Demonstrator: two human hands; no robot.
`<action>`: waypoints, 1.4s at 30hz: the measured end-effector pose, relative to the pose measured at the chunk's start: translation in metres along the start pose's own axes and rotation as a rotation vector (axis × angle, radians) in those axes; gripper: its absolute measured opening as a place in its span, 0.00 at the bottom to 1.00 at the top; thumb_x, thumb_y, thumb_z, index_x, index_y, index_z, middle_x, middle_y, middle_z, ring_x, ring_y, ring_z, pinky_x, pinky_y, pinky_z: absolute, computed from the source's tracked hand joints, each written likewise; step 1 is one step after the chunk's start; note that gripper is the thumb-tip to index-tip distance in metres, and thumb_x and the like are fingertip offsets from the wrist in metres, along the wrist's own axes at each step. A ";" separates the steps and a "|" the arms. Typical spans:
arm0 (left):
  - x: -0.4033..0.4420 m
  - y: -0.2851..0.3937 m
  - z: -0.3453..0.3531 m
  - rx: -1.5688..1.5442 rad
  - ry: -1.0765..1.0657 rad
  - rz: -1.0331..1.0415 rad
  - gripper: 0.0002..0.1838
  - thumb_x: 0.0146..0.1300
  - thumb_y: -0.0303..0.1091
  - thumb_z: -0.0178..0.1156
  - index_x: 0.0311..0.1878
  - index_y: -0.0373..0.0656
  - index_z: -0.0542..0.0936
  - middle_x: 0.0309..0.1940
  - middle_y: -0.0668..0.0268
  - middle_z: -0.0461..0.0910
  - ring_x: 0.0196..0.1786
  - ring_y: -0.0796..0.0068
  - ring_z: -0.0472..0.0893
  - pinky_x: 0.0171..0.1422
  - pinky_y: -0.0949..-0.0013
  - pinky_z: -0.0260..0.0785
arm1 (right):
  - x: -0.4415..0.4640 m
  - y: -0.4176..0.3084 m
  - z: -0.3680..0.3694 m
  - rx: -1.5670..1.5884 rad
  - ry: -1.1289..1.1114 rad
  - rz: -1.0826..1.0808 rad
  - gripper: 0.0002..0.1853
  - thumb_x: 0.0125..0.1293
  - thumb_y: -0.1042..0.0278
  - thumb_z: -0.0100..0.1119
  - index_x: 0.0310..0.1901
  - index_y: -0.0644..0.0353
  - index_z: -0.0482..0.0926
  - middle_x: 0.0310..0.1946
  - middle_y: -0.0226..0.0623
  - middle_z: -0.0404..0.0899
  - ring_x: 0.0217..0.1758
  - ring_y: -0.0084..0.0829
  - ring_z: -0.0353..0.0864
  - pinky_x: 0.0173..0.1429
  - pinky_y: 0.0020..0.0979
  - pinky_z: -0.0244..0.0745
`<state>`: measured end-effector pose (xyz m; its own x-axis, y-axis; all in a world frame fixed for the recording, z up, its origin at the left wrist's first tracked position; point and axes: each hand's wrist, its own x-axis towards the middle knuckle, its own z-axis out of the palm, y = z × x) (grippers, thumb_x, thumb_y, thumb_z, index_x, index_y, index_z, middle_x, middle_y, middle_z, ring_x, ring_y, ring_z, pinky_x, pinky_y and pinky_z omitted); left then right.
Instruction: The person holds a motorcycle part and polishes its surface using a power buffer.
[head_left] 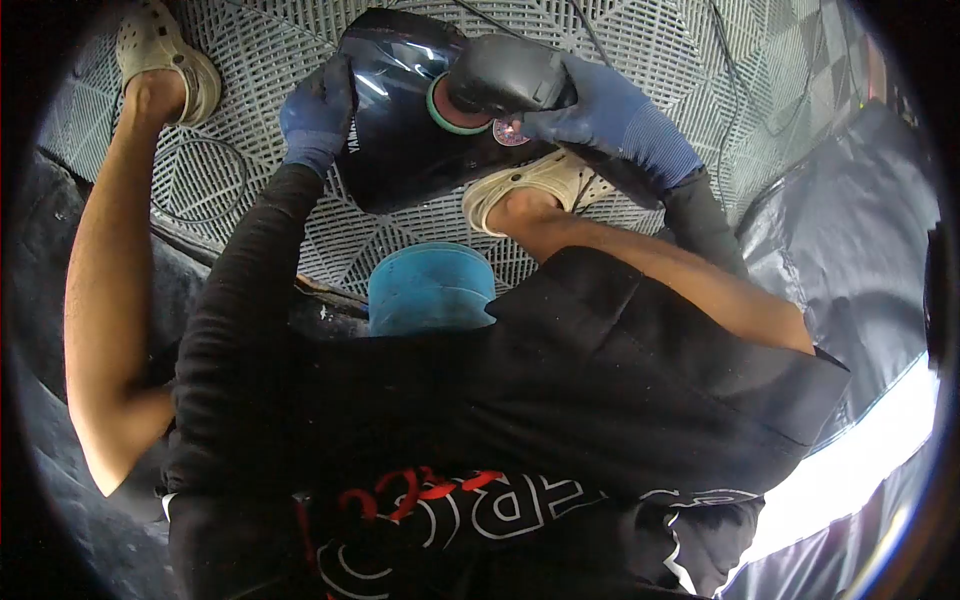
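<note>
A glossy black panel (400, 150), with white lettering beginning "YAMA" by its left edge, lies tilted between my feet. My left hand (318, 112), in a blue and dark glove, grips that left edge. Gloved the same way, my right hand (605, 110) is wrapped round a black hand-held polisher (508, 75). The polisher's round pad (460, 108), reddish with a green rim, rests against the panel's upper right part. Close to my right fingertips, a round shiny sticker (510, 131) shows on the panel. My right fingers are partly hidden behind the tool.
Grey lattice floor mats (270, 50) spread under everything. A blue bucket (432, 290) stands just in front of my body. My feet in beige clogs (168, 60) are on either side. Dark cables (725, 70) run across the mats; black sheeting (840, 240) covers the right.
</note>
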<state>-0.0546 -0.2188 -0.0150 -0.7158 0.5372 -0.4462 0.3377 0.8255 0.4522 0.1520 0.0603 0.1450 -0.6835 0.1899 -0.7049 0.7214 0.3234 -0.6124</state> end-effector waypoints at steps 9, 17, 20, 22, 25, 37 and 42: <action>0.004 -0.008 0.007 0.095 0.045 0.112 0.25 0.81 0.54 0.41 0.57 0.49 0.82 0.51 0.49 0.86 0.55 0.39 0.83 0.61 0.46 0.74 | 0.016 -0.003 0.014 0.053 -0.012 -0.117 0.31 0.59 0.57 0.81 0.60 0.64 0.80 0.44 0.39 0.89 0.48 0.27 0.88 0.54 0.31 0.82; 0.003 -0.002 0.000 0.163 -0.043 0.007 0.24 0.82 0.53 0.41 0.66 0.51 0.78 0.54 0.52 0.86 0.55 0.42 0.84 0.61 0.45 0.75 | 0.006 0.024 0.017 0.175 0.064 -0.203 0.44 0.52 0.37 0.80 0.61 0.66 0.80 0.50 0.51 0.88 0.55 0.46 0.88 0.61 0.39 0.80; -0.001 -0.012 0.010 -0.008 0.148 0.152 0.34 0.79 0.63 0.42 0.50 0.42 0.86 0.47 0.43 0.86 0.53 0.38 0.84 0.59 0.46 0.75 | -0.015 0.026 -0.007 -0.026 -0.014 0.010 0.43 0.53 0.38 0.80 0.61 0.66 0.81 0.51 0.50 0.88 0.55 0.41 0.88 0.61 0.37 0.80; -0.001 -0.007 0.006 -0.010 0.129 0.124 0.33 0.79 0.62 0.43 0.50 0.43 0.86 0.47 0.43 0.86 0.53 0.38 0.84 0.59 0.46 0.75 | -0.021 0.044 -0.011 0.143 0.087 0.087 0.35 0.60 0.56 0.81 0.64 0.67 0.79 0.49 0.39 0.88 0.51 0.29 0.85 0.60 0.34 0.79; 0.003 -0.011 0.009 0.015 0.125 0.116 0.32 0.79 0.62 0.43 0.51 0.43 0.87 0.47 0.43 0.86 0.53 0.38 0.84 0.59 0.46 0.75 | -0.030 0.072 -0.031 0.120 0.056 0.142 0.35 0.61 0.58 0.80 0.65 0.67 0.78 0.51 0.39 0.87 0.52 0.29 0.85 0.60 0.33 0.80; 0.015 -0.041 0.027 0.172 0.062 0.087 0.24 0.80 0.53 0.49 0.55 0.44 0.85 0.51 0.48 0.86 0.56 0.45 0.85 0.58 0.51 0.76 | 0.012 -0.023 0.011 -0.231 0.135 -0.086 0.38 0.55 0.52 0.84 0.62 0.64 0.79 0.47 0.40 0.88 0.50 0.29 0.88 0.56 0.35 0.83; 0.006 -0.024 0.015 0.242 0.046 0.152 0.18 0.78 0.42 0.51 0.64 0.48 0.77 0.55 0.49 0.85 0.56 0.45 0.85 0.58 0.50 0.78 | 0.011 -0.043 0.009 -0.366 0.207 -0.139 0.31 0.59 0.53 0.79 0.58 0.64 0.82 0.45 0.45 0.89 0.47 0.35 0.89 0.55 0.37 0.83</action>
<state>-0.0581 -0.2324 -0.0399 -0.6707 0.6542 -0.3496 0.5756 0.7563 0.3111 0.1146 0.0405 0.1598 -0.8058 0.2914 -0.5155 0.5597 0.6591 -0.5023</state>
